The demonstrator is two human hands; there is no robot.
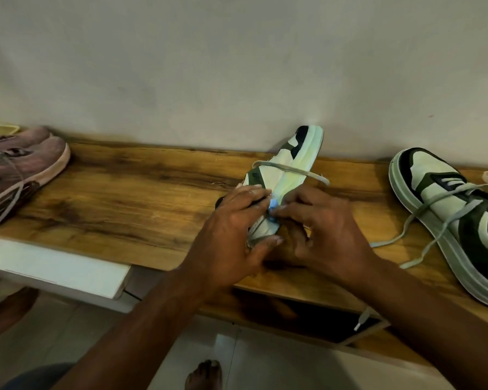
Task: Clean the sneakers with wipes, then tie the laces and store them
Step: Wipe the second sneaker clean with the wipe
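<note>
Head view, wooden shelf (141, 198) against pale wall (237, 66) (scuffed), left hand (237, 232) and right hand (324, 229) gripping tilted sneaker (282, 170)

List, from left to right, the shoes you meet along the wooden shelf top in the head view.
Pink shoes → white and green sneaker held in both hands → matching sneaker lying flat.

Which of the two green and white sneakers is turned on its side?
The middle sneaker, held by both hands: its pale sole faces right. The other sneaker, at the right end of the shelf, rests flat on its sole.
</note>
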